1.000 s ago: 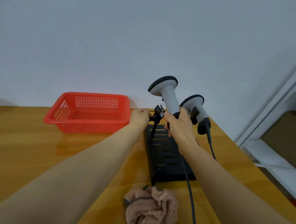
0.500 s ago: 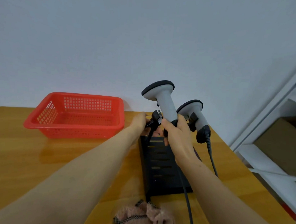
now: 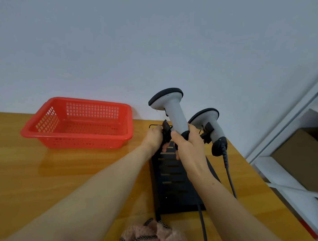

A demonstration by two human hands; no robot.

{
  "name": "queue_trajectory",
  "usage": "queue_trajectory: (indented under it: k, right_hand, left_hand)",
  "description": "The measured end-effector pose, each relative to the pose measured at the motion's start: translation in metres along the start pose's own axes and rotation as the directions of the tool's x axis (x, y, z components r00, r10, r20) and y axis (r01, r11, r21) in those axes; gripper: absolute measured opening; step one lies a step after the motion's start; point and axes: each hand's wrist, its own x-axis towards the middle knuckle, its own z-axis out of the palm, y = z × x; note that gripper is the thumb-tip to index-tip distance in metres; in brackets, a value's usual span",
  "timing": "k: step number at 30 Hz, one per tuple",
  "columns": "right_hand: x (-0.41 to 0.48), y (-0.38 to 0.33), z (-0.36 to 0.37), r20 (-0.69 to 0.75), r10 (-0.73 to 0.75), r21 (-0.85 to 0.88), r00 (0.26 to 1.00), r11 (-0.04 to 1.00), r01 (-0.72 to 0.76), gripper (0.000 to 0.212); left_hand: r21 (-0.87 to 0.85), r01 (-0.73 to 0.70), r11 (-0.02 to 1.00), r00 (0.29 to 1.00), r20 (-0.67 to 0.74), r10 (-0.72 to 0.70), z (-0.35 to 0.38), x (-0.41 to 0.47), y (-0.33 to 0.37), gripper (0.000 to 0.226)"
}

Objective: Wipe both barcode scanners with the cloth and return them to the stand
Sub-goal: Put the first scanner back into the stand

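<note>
Head view, wooden table point(image 3: 44, 170), pale wall point(image 3: 157, 39), red basket point(image 3: 78, 123)

Plain pale wall point(image 3: 157, 48) above a glossy wooden table point(image 3: 44, 170), with white shelving point(image 3: 296, 188) at the right edge of the frame.

The wall fills the whole upper half of the frame, a flat bluish grey with no marks or fittings, lit evenly. The table spans the lower half, honey-coloured with visible grain and a soft sheen at centre left. At the right edge the white shelf frame runs diagonally from upper right downward, and a brown cardboard box point(image 3: 303, 157) sits on one of its shelves.
</note>
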Motion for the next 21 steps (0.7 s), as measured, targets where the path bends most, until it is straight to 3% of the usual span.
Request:
queue_trajectory:
  k: [7, 13, 18, 21]
  right_hand:
    - [0.003, 0.004, 0.001, 0.006, -0.070, -0.098, 0.998, 0.993, 0.070, 0.022]
    - [0.003, 0.015, 0.006, 0.007, -0.132, -0.266, 0.991, 0.955, 0.129, 0.035]
    - [-0.001, 0.023, 0.009, 0.008, -0.096, -0.295, 0.995, 0.951, 0.094, 0.069]
    - [-0.003, 0.025, 0.011, 0.001, -0.111, -0.302, 0.994, 0.947, 0.106, 0.079]
  left_hand:
    - [-0.104, 0.005, 0.995, 0.996, -0.087, -0.014, 0.013, 0.002, -0.005, 0.037]
    - [-0.042, -0.044, 0.998, 0.993, -0.114, 0.039, 0.014, 0.003, -0.007, 0.039]
    - [-0.004, -0.078, 0.997, 0.992, -0.101, 0.077, 0.013, 0.003, -0.006, 0.040]
    - [0.033, -0.082, 0.996, 0.993, -0.086, 0.085, 0.013, 0.006, -0.009, 0.034]
